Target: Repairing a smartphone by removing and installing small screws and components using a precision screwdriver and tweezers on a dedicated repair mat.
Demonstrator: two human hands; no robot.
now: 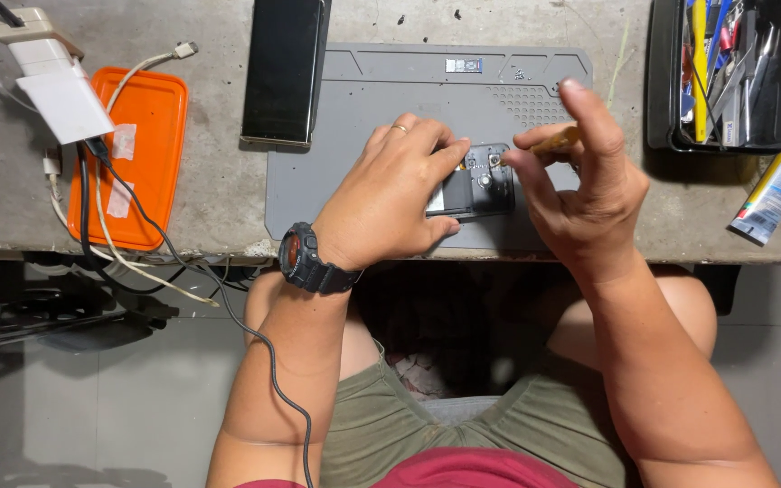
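Observation:
A small opened phone [481, 181] with its back cover off lies on a grey work mat [336, 117], inner parts showing. My left hand [390, 194], with a ring and a black wristwatch, presses down on the phone's left side and holds it steady. My right hand [580, 172] grips a thin tool with a yellow-orange handle [558, 140]; its tip points at the phone's upper right part, near the camera area. The tool's tip is hidden behind my fingers.
A larger black phone [284, 68] lies at the mat's top left. An orange tray [137, 154], a white charger [51, 77] and cables sit at the left. A black tool tray [725, 77] and a glue tube [779, 185] are at the right. The bench edge runs near my lap.

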